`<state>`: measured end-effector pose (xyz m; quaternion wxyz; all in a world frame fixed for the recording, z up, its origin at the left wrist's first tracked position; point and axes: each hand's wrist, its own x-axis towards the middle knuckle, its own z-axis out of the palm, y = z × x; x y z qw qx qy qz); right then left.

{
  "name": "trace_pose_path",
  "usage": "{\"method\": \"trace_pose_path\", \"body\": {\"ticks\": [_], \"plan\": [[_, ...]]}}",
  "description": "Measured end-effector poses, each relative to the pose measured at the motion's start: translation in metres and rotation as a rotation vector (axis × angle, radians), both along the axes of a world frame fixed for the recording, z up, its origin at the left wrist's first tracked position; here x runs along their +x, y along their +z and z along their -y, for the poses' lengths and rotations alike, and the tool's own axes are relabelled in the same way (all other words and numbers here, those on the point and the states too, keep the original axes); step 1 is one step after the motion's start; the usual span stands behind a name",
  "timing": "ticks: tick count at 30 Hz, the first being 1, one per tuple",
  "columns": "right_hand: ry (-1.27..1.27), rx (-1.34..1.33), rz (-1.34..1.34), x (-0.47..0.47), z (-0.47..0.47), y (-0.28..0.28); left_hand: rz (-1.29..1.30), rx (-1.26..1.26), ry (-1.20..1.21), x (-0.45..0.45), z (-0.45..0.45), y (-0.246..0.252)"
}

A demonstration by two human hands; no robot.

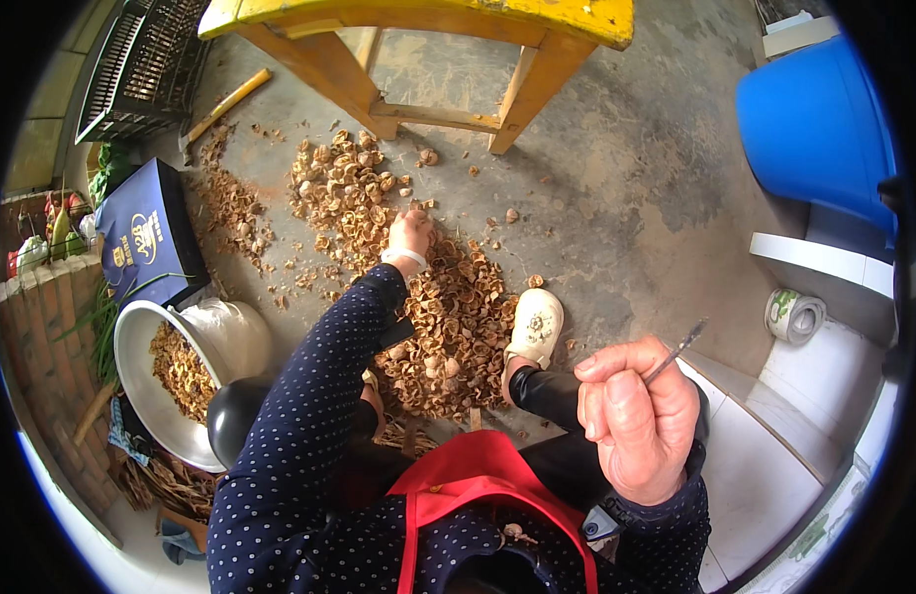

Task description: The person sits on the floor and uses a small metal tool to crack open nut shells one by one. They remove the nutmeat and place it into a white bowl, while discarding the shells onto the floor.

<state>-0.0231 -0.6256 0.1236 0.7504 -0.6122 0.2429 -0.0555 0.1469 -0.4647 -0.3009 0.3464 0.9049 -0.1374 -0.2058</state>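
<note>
My left hand point(411, 236), with a white bracelet at the wrist, reaches down into a heap of cracked walnut shells point(458, 319) on the concrete floor; its fingertips are too hidden to tell whether they hold anything. My right hand point(639, 416) is raised at the right, closed around a thin metal pick point(678, 347) whose tip points up and right. More shells point(343, 178) spread beyond my left hand. A metal basin point(135, 386) with walnut kernels point(179, 367) stands tilted at the left.
A yellow wooden stool point(443, 119) stands ahead. At the left are a black plastic crate point(142, 70), a hammer point(228, 105), a dark blue paper bag point(150, 230) and a brick wall point(53, 341). A blue tub point(814, 126) and a toilet paper roll point(795, 315) are at the right.
</note>
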Motion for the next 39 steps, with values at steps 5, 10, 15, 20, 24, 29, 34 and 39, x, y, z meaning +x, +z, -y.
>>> {"method": "trace_pose_path", "body": {"ticks": [5, 10, 15, 20, 24, 29, 34, 39], "plan": [[0.017, -0.007, 0.003, -0.002, 0.002, 0.003, -0.969, -0.645, 0.564, 0.003, -0.015, 0.003], [0.018, -0.012, 0.015, -0.002, -0.001, 0.005, -1.386, -0.907, 0.587, 0.005, -0.036, 0.021], [0.021, -0.002, -0.012, -0.001, -0.004, 0.006, -1.549, -1.031, 0.496, 0.003, -0.042, 0.043], [0.008, 0.009, 0.001, 0.003, -0.006, 0.005, -1.625, -1.190, 0.130, 0.007, -0.019, 0.111], [0.006, -0.007, 0.009, 0.010, -0.009, -0.002, -1.632, -1.166, -0.149, 0.012, 0.006, 0.203], [0.015, -0.229, 0.062, 0.021, -0.021, -0.012, -1.498, -0.971, -0.268, -0.004, -0.002, 0.325], [0.250, -0.209, 0.164, 0.023, -0.045, -0.011, -1.311, -0.879, -0.282, -0.034, -0.035, 0.398], [0.214, -0.055, 0.231, 0.027, -0.085, -0.012, -0.736, -0.854, -0.003, -0.084, -0.073, 0.421]]}}
